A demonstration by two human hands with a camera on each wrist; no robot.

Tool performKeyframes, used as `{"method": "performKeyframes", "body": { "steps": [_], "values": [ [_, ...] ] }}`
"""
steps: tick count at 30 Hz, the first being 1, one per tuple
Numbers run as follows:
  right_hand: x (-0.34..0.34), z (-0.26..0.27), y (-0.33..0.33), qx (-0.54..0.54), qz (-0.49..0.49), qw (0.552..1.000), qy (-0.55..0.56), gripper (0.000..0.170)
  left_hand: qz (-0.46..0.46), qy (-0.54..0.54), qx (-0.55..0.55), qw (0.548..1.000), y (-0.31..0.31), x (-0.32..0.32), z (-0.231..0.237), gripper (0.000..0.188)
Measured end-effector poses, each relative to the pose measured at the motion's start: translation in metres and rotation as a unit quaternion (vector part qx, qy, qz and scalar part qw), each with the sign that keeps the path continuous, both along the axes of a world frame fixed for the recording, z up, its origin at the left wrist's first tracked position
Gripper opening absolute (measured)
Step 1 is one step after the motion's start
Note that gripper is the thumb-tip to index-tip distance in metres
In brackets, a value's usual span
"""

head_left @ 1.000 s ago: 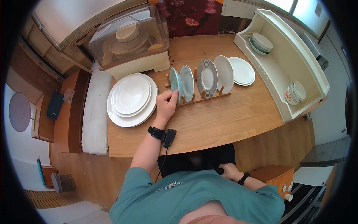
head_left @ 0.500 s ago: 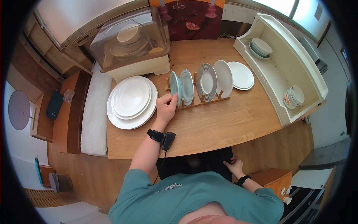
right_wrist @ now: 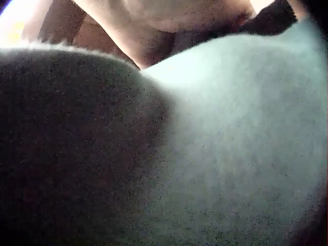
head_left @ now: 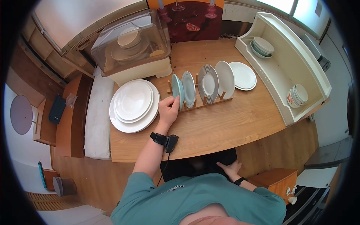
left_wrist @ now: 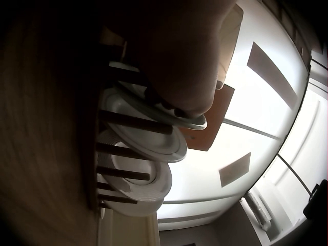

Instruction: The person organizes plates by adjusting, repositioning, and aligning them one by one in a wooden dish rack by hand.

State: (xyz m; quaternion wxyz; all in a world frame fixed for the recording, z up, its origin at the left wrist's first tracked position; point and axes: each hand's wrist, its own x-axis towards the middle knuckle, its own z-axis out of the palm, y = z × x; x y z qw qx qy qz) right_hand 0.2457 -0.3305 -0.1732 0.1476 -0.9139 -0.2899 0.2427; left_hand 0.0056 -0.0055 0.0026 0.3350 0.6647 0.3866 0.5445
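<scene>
My left hand (head_left: 168, 111) pinches the near edge of a pale teal plate (head_left: 176, 84) standing upright at the left end of a wooden dish rack (head_left: 198, 106). A second teal rim shows close against it. Further right in the rack stand a pale grey-blue plate (head_left: 188, 89), a grey-ringed plate (head_left: 208, 83) and a white plate (head_left: 225, 78). In the left wrist view the fingers curl over the teal plate's rim (left_wrist: 197, 122). My right hand (head_left: 231, 168) rests at the lap below the table edge, thumb spread, holding nothing. The right wrist view shows mostly shirt cloth (right_wrist: 230, 128).
Left of the rack lies a stack of large white plates (head_left: 133, 100). Behind it stands a lidded dish box (head_left: 131, 48). Flat white plates (head_left: 243, 76) lie right of the rack, beside a cream shelf unit (head_left: 281, 90) holding stacked bowls (head_left: 297, 96).
My left hand keeps its grip at the teal plate with hardly any movement. The right hand has shifted at the lap and its thumb has spread. The head view has tilted slightly.
</scene>
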Motion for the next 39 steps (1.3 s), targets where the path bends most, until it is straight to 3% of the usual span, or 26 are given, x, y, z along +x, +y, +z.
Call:
{"method": "performKeyframes", "body": {
  "steps": [1, 5, 10, 16, 19, 26, 29, 31, 32, 34, 37, 39],
  "values": [
    [-0.004, 0.008, 0.004, -0.049, 0.004, 0.999, 0.006, 0.127, -0.003, 0.0, -0.005, 1.0, 0.0, 0.0, 0.0, 0.037],
    [0.002, -0.028, -0.006, -0.062, 0.025, 0.998, -0.02, 0.127, -0.002, -0.002, -0.007, 1.0, -0.001, 0.001, 0.002, 0.037],
    [0.003, 0.006, -0.013, -0.008, 0.067, 0.997, 0.044, 0.118, 0.002, 0.003, 0.0, 1.0, 0.0, 0.001, 0.0, 0.037],
    [0.016, 0.007, -0.018, 0.061, 0.042, 0.995, 0.073, 0.107, -0.001, 0.005, -0.008, 1.0, 0.001, -0.001, -0.004, 0.037],
    [0.029, -0.019, -0.03, 0.099, 0.063, 0.992, 0.05, 0.102, 0.0, 0.003, -0.007, 1.0, -0.002, 0.001, 0.003, 0.038],
    [0.045, 0.002, -0.041, 0.053, 0.08, 0.988, 0.121, 0.102, 0.0, 0.004, -0.021, 1.0, -0.002, -0.002, 0.007, 0.041],
    [0.057, -0.005, -0.053, 0.055, 0.108, 0.982, 0.146, 0.087, 0.006, 0.003, -0.033, 0.999, -0.002, -0.001, 0.008, 0.042],
    [0.07, -0.028, -0.06, 0.102, 0.071, 0.973, 0.193, 0.068, 0.014, -0.005, -0.044, 0.999, 0.0, 0.0, 0.005, 0.042],
    [0.077, -0.046, -0.064, 0.101, 0.071, 0.973, 0.193, 0.068, 0.015, -0.005, -0.045, 0.999, -0.001, 0.0, 0.006, 0.042],
    [0.089, -0.09, -0.073, 0.189, 0.016, 0.955, 0.226, 0.045, 0.013, -0.008, -0.046, 0.999, -0.002, 0.001, 0.009, 0.041],
    [0.092, -0.094, -0.066, 0.188, -0.019, 0.949, 0.254, 0.033, 0.004, -0.007, -0.045, 0.999, 0.0, 0.0, 0.004, 0.041],
    [0.091, -0.07, -0.056, 0.175, -0.033, 0.939, 0.293, 0.032, 0.002, -0.007, -0.044, 0.999, 0.0, 0.001, 0.005, 0.041]
  ]
}}
